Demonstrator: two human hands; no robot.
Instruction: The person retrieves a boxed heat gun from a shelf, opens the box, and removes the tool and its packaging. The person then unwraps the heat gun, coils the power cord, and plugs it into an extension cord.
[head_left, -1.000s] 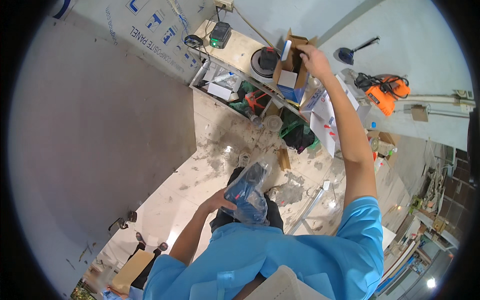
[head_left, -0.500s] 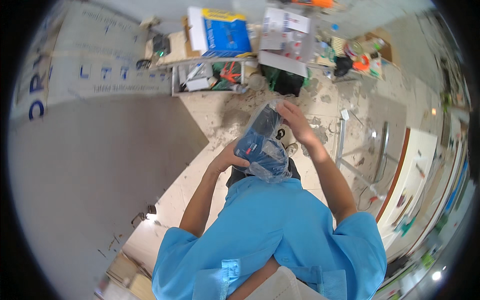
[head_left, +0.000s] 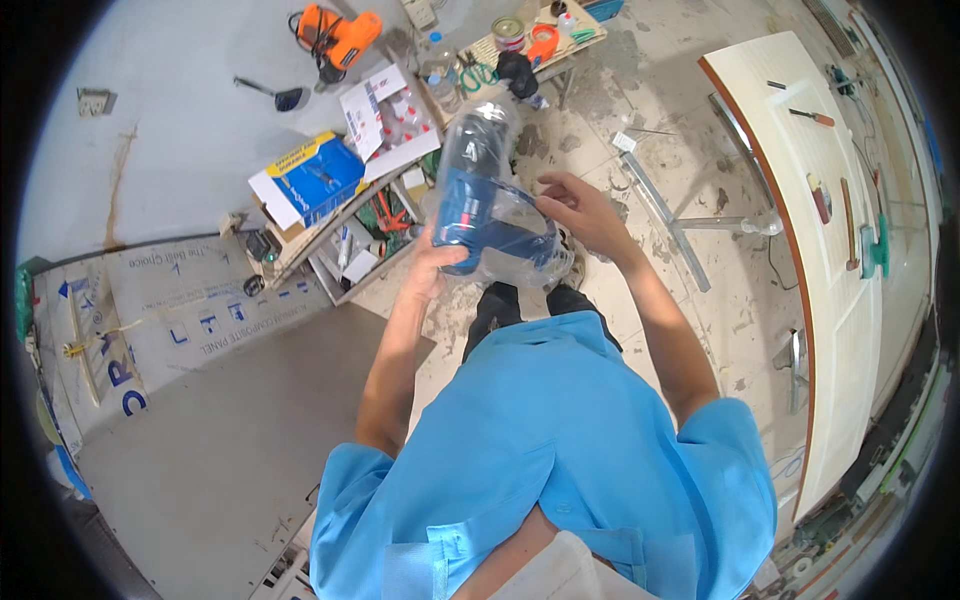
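A blue-and-black pistol-grip power tool [head_left: 462, 205] in a clear plastic bag [head_left: 518, 215] is held up in front of my body. Its dark, shiny front end points away from me, and the handle reaches toward the right. My left hand [head_left: 438, 268] grips the rear of the tool through the plastic, thumb on top. Beside the handle, my right hand [head_left: 588, 215] has its fingers apart. Its thumb and fingertips are at the bag's right edge; whether they touch the plastic I cannot tell.
Beyond the tool, a low shelf carries a blue-yellow box [head_left: 318, 180], a white carton [head_left: 395, 120] of bottles and loose tools. An orange power tool [head_left: 345, 42] is at the wall. A grey panel [head_left: 230, 440] lies left; a white door panel [head_left: 815, 260] with hand tools stands right.
The view has swung round, bringing the door panel closer in. The bagged tool has turned and is raised farther from my body. My right hand has come off its front end to beside the handle.
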